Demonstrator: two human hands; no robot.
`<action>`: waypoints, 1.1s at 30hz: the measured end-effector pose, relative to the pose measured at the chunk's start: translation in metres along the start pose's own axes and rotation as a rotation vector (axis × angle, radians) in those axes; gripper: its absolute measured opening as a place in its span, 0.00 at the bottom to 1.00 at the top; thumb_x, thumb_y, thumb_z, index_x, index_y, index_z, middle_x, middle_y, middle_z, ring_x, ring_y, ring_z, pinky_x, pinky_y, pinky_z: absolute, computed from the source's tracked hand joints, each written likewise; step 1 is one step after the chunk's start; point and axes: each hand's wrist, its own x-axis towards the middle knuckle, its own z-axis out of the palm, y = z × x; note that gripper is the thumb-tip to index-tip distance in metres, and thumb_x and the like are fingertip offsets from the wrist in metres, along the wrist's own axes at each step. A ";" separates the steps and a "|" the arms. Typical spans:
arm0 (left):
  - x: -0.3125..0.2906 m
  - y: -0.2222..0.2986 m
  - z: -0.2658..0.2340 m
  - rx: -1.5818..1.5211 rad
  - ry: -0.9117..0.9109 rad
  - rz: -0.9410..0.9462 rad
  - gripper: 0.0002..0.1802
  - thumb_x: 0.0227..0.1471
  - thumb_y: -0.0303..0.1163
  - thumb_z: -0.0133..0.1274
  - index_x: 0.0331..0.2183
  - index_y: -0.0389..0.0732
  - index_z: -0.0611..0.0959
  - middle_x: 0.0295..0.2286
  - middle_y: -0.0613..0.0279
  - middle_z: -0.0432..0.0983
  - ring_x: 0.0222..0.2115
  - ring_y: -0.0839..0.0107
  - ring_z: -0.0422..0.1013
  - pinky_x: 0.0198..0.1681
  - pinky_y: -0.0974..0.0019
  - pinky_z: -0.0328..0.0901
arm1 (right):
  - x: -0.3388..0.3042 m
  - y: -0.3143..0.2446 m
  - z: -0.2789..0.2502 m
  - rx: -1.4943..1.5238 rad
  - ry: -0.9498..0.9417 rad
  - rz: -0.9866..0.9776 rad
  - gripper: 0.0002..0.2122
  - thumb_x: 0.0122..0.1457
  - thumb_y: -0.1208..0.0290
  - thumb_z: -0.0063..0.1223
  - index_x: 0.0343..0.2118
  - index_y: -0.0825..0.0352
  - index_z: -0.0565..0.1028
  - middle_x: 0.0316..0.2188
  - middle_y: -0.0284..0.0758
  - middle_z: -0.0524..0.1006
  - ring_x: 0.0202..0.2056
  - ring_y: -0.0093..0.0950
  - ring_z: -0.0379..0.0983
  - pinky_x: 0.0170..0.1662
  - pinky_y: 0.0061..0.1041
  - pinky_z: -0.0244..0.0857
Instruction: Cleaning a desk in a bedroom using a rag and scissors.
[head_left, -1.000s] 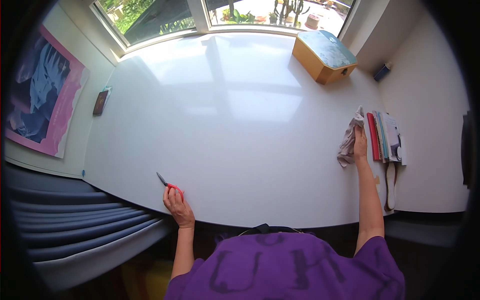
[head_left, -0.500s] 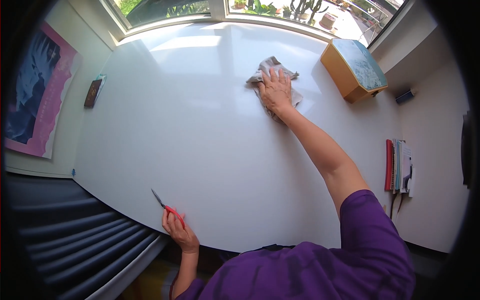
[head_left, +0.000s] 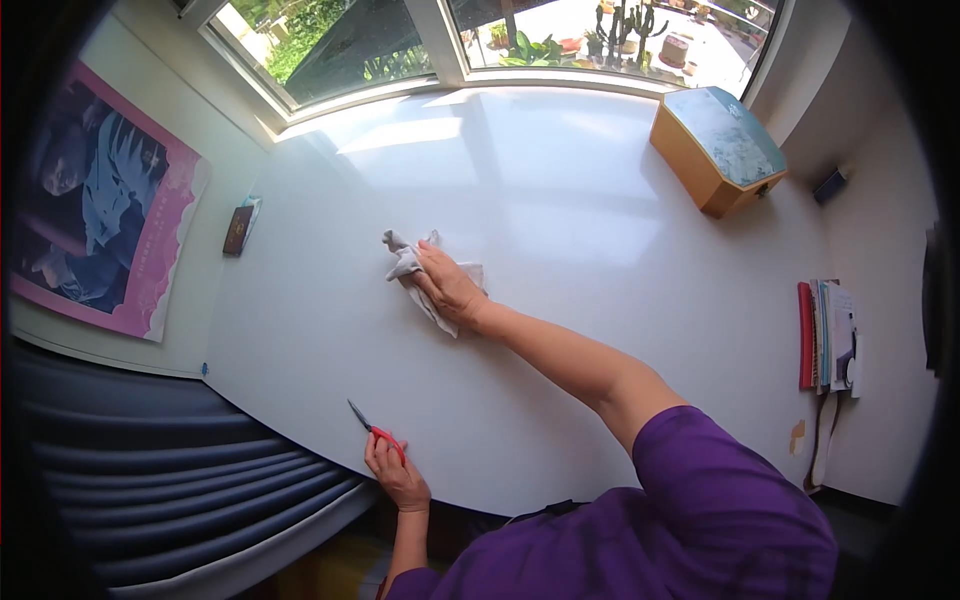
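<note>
My right hand presses a crumpled light grey cloth onto the white tabletop, left of its middle. The cloth bunches up around the fingers and spreads out below the palm. At the near left edge of the table, my left hand is closed around the red handles of a pair of scissors. Their dark blades look closed and point away from me, up and to the left.
A wooden box with a marbled lid stands at the far right. Upright books line the right wall. A small dark brown booklet leans at the left wall, near a pink poster. A dark padded headboard borders the near left.
My right hand has swept the cloth from the far right toward me and to the left. The left hand still holds the scissors. The whole view has shifted slightly.
</note>
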 end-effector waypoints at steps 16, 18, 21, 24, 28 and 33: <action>0.006 0.003 -0.002 0.010 -0.039 0.013 0.16 0.44 0.10 0.40 0.38 0.24 0.73 0.47 0.45 0.65 0.55 0.46 0.55 0.40 0.61 0.72 | -0.140 0.090 -0.271 -1.058 0.336 0.559 0.25 0.65 0.55 0.34 0.59 0.68 0.63 0.61 0.45 0.59 0.65 0.39 0.46 0.66 0.39 0.35; 0.005 0.003 -0.002 0.016 -0.064 0.011 0.15 0.44 0.11 0.39 0.37 0.23 0.73 0.47 0.44 0.65 0.55 0.45 0.54 0.40 0.62 0.73 | -0.096 0.110 -0.279 -1.180 0.306 0.579 0.27 0.65 0.52 0.33 0.60 0.68 0.61 0.63 0.43 0.57 0.66 0.37 0.44 0.67 0.38 0.33; 0.005 0.002 0.000 0.019 -0.086 0.015 0.14 0.44 0.12 0.39 0.36 0.22 0.72 0.47 0.42 0.64 0.55 0.43 0.53 0.40 0.62 0.75 | -0.028 0.146 -0.285 -1.164 0.277 0.625 0.30 0.64 0.48 0.31 0.61 0.66 0.60 0.64 0.42 0.55 0.67 0.37 0.42 0.67 0.37 0.31; 0.002 0.004 -0.003 0.010 -0.080 -0.036 0.14 0.45 0.12 0.38 0.36 0.22 0.72 0.48 0.42 0.64 0.56 0.44 0.53 0.39 0.63 0.74 | 0.036 0.153 -0.244 -1.155 0.168 0.576 0.31 0.63 0.46 0.29 0.62 0.65 0.59 0.65 0.41 0.53 0.67 0.36 0.41 0.67 0.38 0.31; 0.003 0.006 -0.005 0.007 -0.091 -0.048 0.14 0.45 0.12 0.38 0.37 0.22 0.72 0.48 0.42 0.64 0.56 0.45 0.54 0.37 0.64 0.74 | 0.108 0.126 -0.129 -1.007 -0.024 0.274 0.31 0.63 0.47 0.30 0.62 0.64 0.59 0.65 0.39 0.53 0.67 0.34 0.41 0.67 0.36 0.31; 0.003 0.004 -0.004 0.020 -0.094 -0.046 0.14 0.45 0.12 0.39 0.37 0.23 0.73 0.48 0.42 0.64 0.56 0.45 0.53 0.38 0.65 0.74 | 0.125 0.064 0.022 -0.741 -0.244 -0.081 0.27 0.63 0.49 0.36 0.59 0.62 0.65 0.63 0.37 0.58 0.66 0.33 0.45 0.68 0.35 0.32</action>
